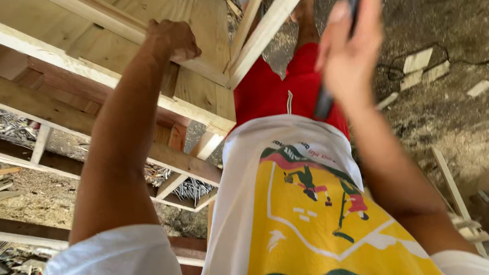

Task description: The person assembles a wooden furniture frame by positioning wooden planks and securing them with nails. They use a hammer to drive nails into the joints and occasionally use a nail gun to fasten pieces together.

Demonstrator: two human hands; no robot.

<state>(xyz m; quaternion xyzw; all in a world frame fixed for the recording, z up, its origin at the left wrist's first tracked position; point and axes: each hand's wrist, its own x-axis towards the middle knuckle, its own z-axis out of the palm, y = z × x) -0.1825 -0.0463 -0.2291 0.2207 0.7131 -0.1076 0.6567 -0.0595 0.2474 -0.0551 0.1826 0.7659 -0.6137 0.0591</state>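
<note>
your left hand [171, 39] is closed over the edge of a pale wooden slat [93, 69] on the wooden frame [189, 94], knuckles up, fingers wrapped round it. your right hand [350, 50] is clamped on a dark tool handle [339, 45] that runs from the top edge of the view down to just above your red shorts [270, 94]; its working end is out of view, so what kind of tool it is cannot be told.

the frame stands to your left, its nearest corner just beside your hip, with two light battens [273, 16] slanting up from that corner.

to do this well, keep the left hand gripping the slat firmly so the frame does not rock, and keep those fingers on the far side of the slat, well apart from where the tool lands. hold the handle low, as you do now, and bring it down square, not at a slant. watch your sandalled foot [302, 0] on the dirt ground [451, 0]: it sits near the battens. a cable [434, 58] and short wood offcuts [418, 60] lie on the ground to your right, so mind your step.
</note>
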